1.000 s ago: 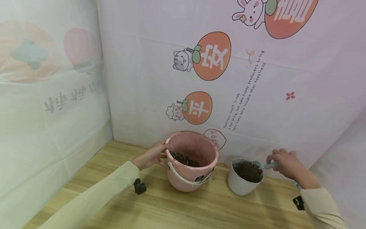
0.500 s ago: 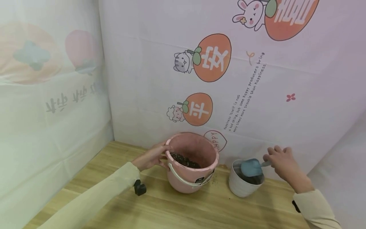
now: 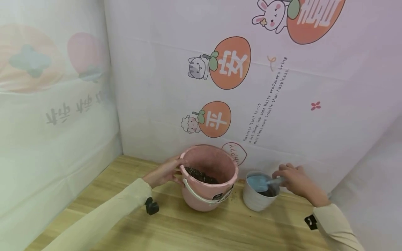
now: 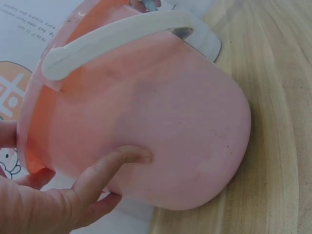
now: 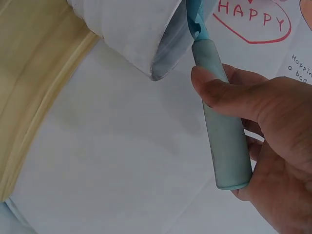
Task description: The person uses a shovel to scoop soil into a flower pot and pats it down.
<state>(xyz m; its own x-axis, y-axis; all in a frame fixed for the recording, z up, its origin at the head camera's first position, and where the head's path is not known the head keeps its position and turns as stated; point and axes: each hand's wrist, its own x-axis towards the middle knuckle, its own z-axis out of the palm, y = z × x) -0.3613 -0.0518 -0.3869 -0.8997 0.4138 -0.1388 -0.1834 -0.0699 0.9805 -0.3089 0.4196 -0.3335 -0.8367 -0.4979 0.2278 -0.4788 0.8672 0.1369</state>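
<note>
My left hand (image 3: 166,172) holds a pink bucket (image 3: 201,195) at its rim. In the left wrist view, the thumb of that hand (image 4: 58,204) presses on the bucket's outer wall, below the white handle (image 4: 122,34). Dark soil (image 3: 199,175) lies inside the bucket. To the right stands a smaller white pot (image 3: 259,203) with some dark soil (image 3: 270,192) showing in it. My right hand (image 3: 294,180) grips a blue garden trowel (image 3: 258,183) by its grey-green handle (image 5: 222,122). The trowel's blade is inside the pot's mouth; its tip is blurred.
Both vessels stand on a wood-grain table (image 3: 176,230), close to the printed white cloth (image 3: 163,97) behind. Another cloth (image 3: 56,146) hangs at the left. A few soil crumbs (image 3: 233,196) lie between bucket and pot.
The trowel lifts and turns over above the pot, then goes down into its mouth, further left. The pot has shifted slightly left. My left hand stays on the bucket.
</note>
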